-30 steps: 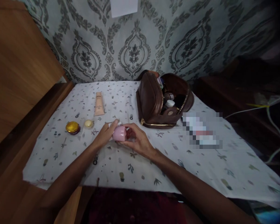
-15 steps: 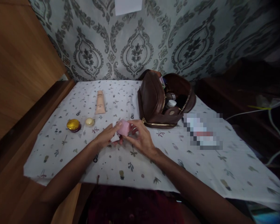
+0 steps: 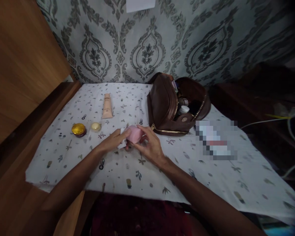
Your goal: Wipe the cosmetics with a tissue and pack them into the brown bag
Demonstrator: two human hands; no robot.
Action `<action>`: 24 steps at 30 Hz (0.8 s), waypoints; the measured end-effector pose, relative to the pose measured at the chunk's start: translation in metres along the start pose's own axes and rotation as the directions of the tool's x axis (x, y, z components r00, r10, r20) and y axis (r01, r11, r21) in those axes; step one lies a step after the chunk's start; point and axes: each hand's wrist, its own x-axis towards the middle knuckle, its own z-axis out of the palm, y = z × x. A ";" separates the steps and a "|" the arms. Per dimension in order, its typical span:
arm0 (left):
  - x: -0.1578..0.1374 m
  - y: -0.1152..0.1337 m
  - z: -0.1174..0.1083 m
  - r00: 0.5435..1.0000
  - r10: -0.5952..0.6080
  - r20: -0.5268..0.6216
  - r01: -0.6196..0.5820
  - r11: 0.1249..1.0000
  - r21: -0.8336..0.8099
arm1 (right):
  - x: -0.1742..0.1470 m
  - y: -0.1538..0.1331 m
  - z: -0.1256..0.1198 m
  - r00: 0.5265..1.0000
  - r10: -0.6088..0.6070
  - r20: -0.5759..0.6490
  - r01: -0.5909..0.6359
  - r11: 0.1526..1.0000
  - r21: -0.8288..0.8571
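Between my two hands is a small, smooth pink rounded item (image 3: 134, 134), possibly a cosmetic jar; its exact kind is unclear. My right hand (image 3: 151, 144) grips its right side between thumb and fingers. On the other side, my left hand (image 3: 114, 141) presses a white tissue (image 3: 122, 144) against it, the thumb lying on the pink surface. Some of the left fingers are hidden beneath. Both hands are just above the cloth, in front of an open brown cosmetic bag (image 3: 166, 108). Inside the bag, a white-capped container (image 3: 184, 109) shows among other items.
A peach squeeze tube (image 3: 107, 106), a small cream-coloured round pot (image 3: 95, 127) and a gold-lidded jar (image 3: 78, 129) stand on the patterned tablecloth (image 3: 127, 173) to the left. A pixelated flat object (image 3: 215, 139) lies at the right. Wooden furniture (image 3: 22, 59) borders the left side.
The pink item has turned in my hands, showing a rounder face, and more white tissue shows beside it. My view has shifted slightly. Objects on the table have stayed put.
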 end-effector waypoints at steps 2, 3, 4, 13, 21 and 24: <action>0.000 -0.001 0.001 0.996 0.077 -0.040 -0.074 0.995 0.074 | -0.001 0.001 0.001 1.000 0.012 -0.028 -0.013 1.000 -0.014; 0.001 -0.002 0.002 0.992 0.100 -0.074 -0.093 0.992 0.091 | -0.001 0.002 0.001 0.999 0.019 -0.036 -0.020 1.000 -0.013; 0.001 -0.003 0.004 0.987 0.110 -0.113 -0.099 0.990 0.104 | -0.001 0.003 0.001 0.999 0.028 -0.041 -0.028 1.000 -0.008; -0.003 -0.010 0.012 0.900 0.333 -0.282 -0.203 0.892 0.404 | 0.002 -0.004 0.005 0.937 0.346 0.048 -0.344 0.890 0.299; -0.004 -0.025 0.019 0.882 0.470 -0.038 -0.318 0.653 0.688 | 0.010 -0.014 0.000 0.776 0.582 0.244 -0.572 0.486 0.660; -0.002 -0.027 0.023 0.839 0.544 0.005 -0.380 0.578 0.722 | 0.010 -0.015 -0.002 0.770 0.574 0.279 -0.578 0.441 0.687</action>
